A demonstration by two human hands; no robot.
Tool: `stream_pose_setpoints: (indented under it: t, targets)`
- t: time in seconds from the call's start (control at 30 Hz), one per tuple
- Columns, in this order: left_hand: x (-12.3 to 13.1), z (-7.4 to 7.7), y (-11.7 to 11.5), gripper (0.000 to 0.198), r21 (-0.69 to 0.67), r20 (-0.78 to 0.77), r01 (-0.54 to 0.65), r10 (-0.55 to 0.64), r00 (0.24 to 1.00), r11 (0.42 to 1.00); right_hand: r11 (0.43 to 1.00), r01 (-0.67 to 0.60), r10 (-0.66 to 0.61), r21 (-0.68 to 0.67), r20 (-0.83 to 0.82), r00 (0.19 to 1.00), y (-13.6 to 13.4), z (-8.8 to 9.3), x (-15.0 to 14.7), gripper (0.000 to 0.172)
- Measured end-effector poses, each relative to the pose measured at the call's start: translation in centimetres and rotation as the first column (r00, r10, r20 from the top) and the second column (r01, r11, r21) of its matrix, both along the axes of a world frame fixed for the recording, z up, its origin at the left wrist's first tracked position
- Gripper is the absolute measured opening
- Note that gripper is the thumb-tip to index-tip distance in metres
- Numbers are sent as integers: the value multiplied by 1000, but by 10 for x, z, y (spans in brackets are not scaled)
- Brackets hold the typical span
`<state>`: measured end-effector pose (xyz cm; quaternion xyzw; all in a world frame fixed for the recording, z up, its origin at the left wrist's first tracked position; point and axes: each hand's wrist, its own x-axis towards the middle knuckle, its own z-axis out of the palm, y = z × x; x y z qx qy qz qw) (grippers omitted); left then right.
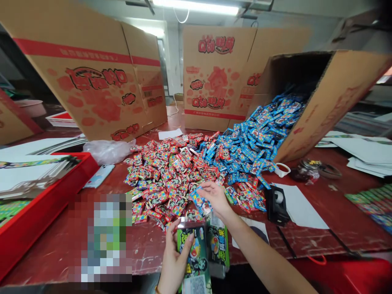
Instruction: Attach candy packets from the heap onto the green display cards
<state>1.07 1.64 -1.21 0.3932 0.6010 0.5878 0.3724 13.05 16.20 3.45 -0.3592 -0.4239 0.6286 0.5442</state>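
Note:
My left hand (pixel 173 255) grips a green printed card pack (pixel 194 255) upright near the table's front edge. My right hand (pixel 216 197) reaches over it and pinches a small blue candy packet (pixel 197 199) at the edge of the heap. A wide pile of red candy packets (pixel 167 171) covers the middle of the red table (pixel 55 241). Blue candy packets (pixel 260 134) spill from a tipped cardboard box (pixel 330 98) on the right. A second green pack (pixel 218 245) lies flat beside the one I hold.
Two printed cardboard cartons (pixel 92 77) (pixel 214 77) stand behind the heap. A red tray (pixel 36 208) with stacked card sheets sits at the left. A black tape dispenser (pixel 276 204), white paper (pixel 301 210), a phone (pixel 99 175) and a plastic bag (pixel 107 151) lie around.

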Motion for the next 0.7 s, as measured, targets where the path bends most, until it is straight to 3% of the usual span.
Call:
stream_pose_setpoints:
  t: [0.1, 0.27, 0.5, 0.57, 0.7]
  targets:
    - [2, -2, 1, 59, -30, 43, 84, -82, 996, 996, 986, -124, 110, 115, 121, 986, -6, -2, -10, 31]
    - [4, -2, 1, 56, -27, 29, 75, -75, 997, 997, 900, -373, 295, 223, 318, 901, -12, -3, -14, 26]
    - [8, -6, 0, 58, -21, 67, 115, -113, 991, 993, 708, -692, 556, 144, 490, 671, -9, 7, -5, 32]
    - [9, -7, 0, 58, -11, 73, 126, -125, 990, 992, 708, -696, 559, 119, 507, 656, -8, 6, -6, 33]
    - [7, -4, 0, 60, -30, 46, 97, -95, 994, 995, 810, -570, 441, 137, 498, 747, -6, -4, -11, 31]
